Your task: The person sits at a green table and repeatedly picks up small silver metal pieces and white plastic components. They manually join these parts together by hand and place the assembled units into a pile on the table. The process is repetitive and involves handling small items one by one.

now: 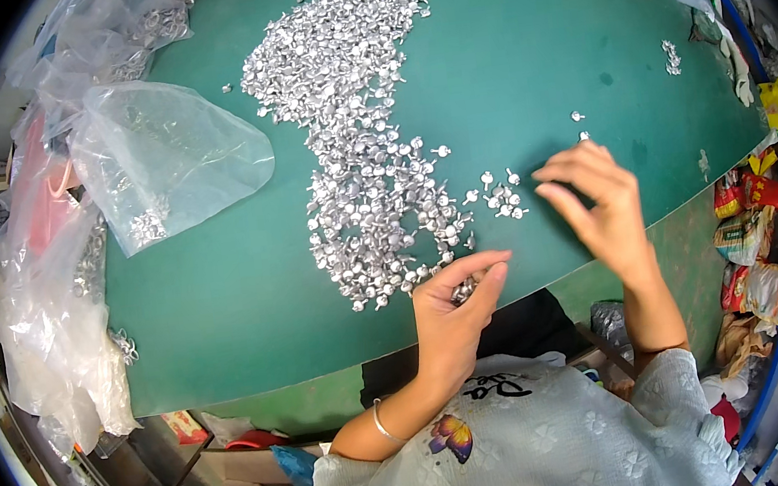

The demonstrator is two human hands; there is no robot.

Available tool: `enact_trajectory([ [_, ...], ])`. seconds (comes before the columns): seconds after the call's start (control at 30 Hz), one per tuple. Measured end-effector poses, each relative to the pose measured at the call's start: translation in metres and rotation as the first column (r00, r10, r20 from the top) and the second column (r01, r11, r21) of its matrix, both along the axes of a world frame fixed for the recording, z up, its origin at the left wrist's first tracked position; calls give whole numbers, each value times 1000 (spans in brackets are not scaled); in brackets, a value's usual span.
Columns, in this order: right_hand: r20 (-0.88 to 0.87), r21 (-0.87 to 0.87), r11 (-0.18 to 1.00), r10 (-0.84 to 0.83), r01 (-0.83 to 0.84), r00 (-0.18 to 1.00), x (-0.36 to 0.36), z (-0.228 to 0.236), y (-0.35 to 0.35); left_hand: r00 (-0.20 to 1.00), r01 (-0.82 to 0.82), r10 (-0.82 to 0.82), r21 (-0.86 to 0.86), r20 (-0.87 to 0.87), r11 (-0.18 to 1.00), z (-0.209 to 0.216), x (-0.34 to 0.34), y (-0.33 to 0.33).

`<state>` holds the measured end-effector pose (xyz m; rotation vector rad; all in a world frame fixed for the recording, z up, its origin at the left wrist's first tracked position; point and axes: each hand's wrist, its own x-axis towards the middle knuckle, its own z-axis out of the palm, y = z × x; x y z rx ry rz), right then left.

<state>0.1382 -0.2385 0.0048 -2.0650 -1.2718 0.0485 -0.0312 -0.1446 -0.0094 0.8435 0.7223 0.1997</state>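
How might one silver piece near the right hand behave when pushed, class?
A silver piece would probably swivel rather than roll straight, since a thin stem juts from its round head. It looks stiff, its sheen suggesting metal. Pushed into the larger pile, it may snag among the jumbled heads and stems.

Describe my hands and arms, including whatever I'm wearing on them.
The left hand and right hand are both ungloved. A slim, pale, shiny bangle circles the left forearm. Short, loose, pale blue-grey sleeves leave both forearms uncovered; their fabric looks crinkled.
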Motion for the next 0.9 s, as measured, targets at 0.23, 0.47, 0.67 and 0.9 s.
enact_trajectory([
  [0.23,63,-5,993,-119,119,991,-13,-22,14,1000,11,-11,16,-22,1000,1,-2,-2],
  [0.47,-160,118,987,-86,106,983,-27,-7,8,1000,-28,28,-12,-13,1000,0,-3,-1],
  [0.67,-245,164,986,82,-42,966,-55,20,-2,998,-24,18,94,61,995,6,-2,-1],
  [0.9,-149,155,985,101,-78,984,-59,28,-3,993,-37,12,212,118,977,6,-3,-2],
])
